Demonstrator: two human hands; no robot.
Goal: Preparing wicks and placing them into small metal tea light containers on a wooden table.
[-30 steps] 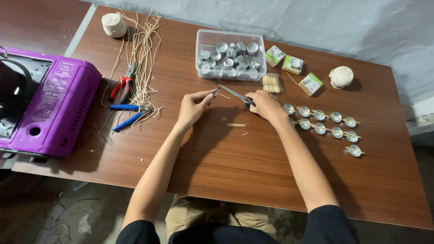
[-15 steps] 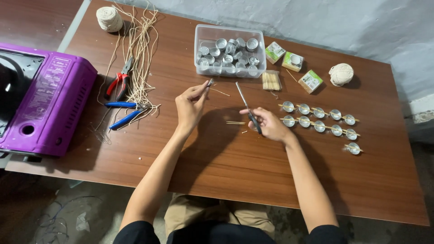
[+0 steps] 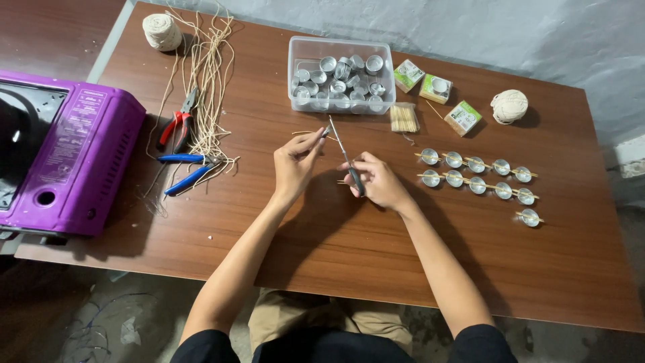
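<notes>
Both hands working mid-table: left hand [image 3: 295, 165] is pinching a thin wick piece [image 3: 310, 132] at fingertips; right hand [image 3: 377, 180] is gripping scissors [image 3: 344, 156], blades pointing toward the clear tub [image 3: 340, 75].

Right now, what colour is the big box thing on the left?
Purple stove, seen clearly in the head view.
</notes>
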